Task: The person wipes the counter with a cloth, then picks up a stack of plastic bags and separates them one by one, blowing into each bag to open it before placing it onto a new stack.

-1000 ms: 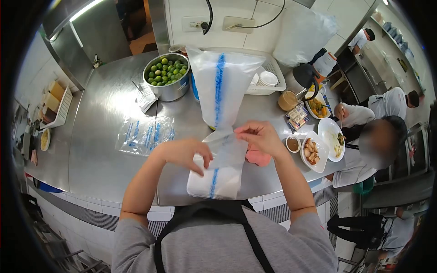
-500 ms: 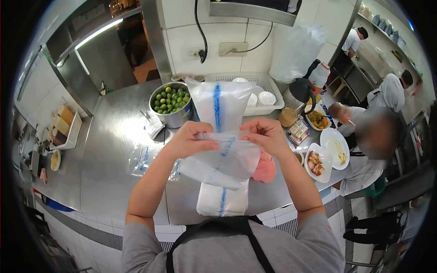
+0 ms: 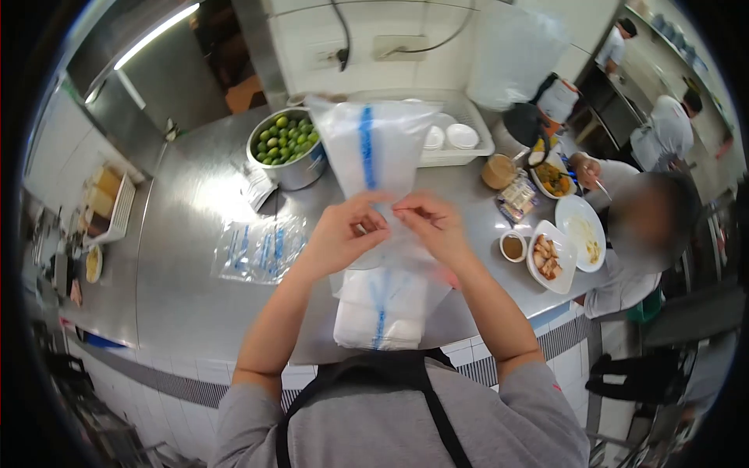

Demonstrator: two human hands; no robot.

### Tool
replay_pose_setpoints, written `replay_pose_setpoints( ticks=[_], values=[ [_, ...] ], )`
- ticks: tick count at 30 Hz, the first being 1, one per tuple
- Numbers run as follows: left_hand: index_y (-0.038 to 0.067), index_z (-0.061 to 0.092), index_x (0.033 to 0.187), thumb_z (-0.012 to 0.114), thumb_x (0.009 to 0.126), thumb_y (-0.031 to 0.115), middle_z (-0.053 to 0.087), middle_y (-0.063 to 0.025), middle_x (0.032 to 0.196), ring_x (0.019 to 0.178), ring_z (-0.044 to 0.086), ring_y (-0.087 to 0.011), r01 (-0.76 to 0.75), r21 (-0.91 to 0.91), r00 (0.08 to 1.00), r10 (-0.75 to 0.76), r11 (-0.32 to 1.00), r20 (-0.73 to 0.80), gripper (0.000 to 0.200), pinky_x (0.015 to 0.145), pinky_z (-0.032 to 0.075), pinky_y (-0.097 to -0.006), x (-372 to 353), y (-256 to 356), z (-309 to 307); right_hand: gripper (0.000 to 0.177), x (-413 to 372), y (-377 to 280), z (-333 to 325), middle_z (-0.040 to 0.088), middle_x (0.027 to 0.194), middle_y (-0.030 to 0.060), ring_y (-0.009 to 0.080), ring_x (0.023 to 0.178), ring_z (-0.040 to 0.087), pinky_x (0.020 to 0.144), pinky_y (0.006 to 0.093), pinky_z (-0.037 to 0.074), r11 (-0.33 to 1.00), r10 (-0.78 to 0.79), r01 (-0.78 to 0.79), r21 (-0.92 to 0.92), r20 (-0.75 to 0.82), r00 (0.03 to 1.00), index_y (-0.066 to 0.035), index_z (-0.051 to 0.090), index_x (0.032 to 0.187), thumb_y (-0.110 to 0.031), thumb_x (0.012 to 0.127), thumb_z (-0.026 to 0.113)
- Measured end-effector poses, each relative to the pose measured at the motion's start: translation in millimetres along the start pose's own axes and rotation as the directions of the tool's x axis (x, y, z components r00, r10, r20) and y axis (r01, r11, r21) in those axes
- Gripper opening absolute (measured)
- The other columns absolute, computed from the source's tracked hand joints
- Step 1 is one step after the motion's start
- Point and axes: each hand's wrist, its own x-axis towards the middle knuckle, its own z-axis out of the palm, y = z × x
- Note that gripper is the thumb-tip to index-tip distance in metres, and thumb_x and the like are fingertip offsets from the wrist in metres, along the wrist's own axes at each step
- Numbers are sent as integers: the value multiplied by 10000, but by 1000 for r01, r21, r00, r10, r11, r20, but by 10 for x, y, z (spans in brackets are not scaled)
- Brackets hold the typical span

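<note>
A clear plastic bag (image 3: 367, 148) with a blue printed stripe stands up in front of me, held around its middle. My left hand (image 3: 347, 234) has curled fingers closed at the bag's left side. Opposite it, my right hand (image 3: 429, 225) pinches the bag between thumb and fingertips. The bag's lower part hangs behind my hands and is partly hidden. Below lies a stack of folded plastic bags (image 3: 380, 324), also blue-striped, at the counter's near edge. A bit of pink material is mostly covered behind my right wrist.
On the steel counter (image 3: 203, 312), a pot of green limes (image 3: 289, 148) and a clear plastic packet (image 3: 261, 249) lie left. A white basket (image 3: 476, 156) with small cups stands behind. To the right are a sauce cup (image 3: 512, 246), a meat dish (image 3: 551, 261) and a person eating.
My hands have come closer together at the bag's middle. The lower flap of the bag has dropped, and the pink material is now mostly hidden. The view has shifted slightly.
</note>
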Motion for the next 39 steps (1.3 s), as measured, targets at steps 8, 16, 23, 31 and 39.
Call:
replay_pose_setpoints(
  ticks=[8, 16, 23, 31, 39],
  values=[
    [31, 576, 837, 627, 773, 119, 587, -54, 714, 659, 576, -193, -369, 339, 906, 254, 866, 338, 120, 598, 429, -276, -32, -58, -154, 78, -200, 133, -71, 578, 787, 4, 38, 735, 513, 634, 170, 398, 950, 50, -77, 303, 93, 994, -28, 577, 902, -33, 825, 565],
    [43, 506, 915, 648, 753, 154, 595, -60, 811, 703, 588, -208, -247, 357, 836, 12, 901, 548, 242, 672, 436, -311, -39, -43, -166, 108, -98, -63, -143, 546, 728, 7, 59, 645, 484, 570, 204, 391, 840, -125, 94, 535, 22, 992, -12, 560, 881, -91, 811, 581],
    [23, 595, 755, 627, 750, 91, 605, -73, 691, 802, 599, -208, -360, 196, 881, 263, 912, 394, 75, 742, 454, -332, 108, 218, -435, 88, -53, -252, -486, 517, 668, 6, 67, 593, 478, 542, 210, 385, 913, -115, 82, 398, 58, 992, -13, 549, 835, -65, 769, 572],
    [0, 609, 740, 612, 787, 142, 552, 2, 634, 561, 477, -58, -289, -12, 952, 289, 957, 102, 150, 490, 364, -201, 582, 748, -347, 104, 552, -958, -623, 478, 611, -37, 54, 534, 443, 496, 189, 343, 991, 31, -26, 131, -38, 999, -43, 551, 760, -136, 795, 581],
    [13, 628, 808, 607, 805, 149, 578, 2, 676, 595, 490, -53, -97, 455, 924, 250, 885, -290, 138, 508, 381, -195, 839, 646, -502, 125, 1004, -784, -597, 549, 730, 23, 118, 589, 527, 561, 245, 445, 896, 334, -307, 320, -32, 942, -44, 574, 849, -159, 827, 531]
  ],
)
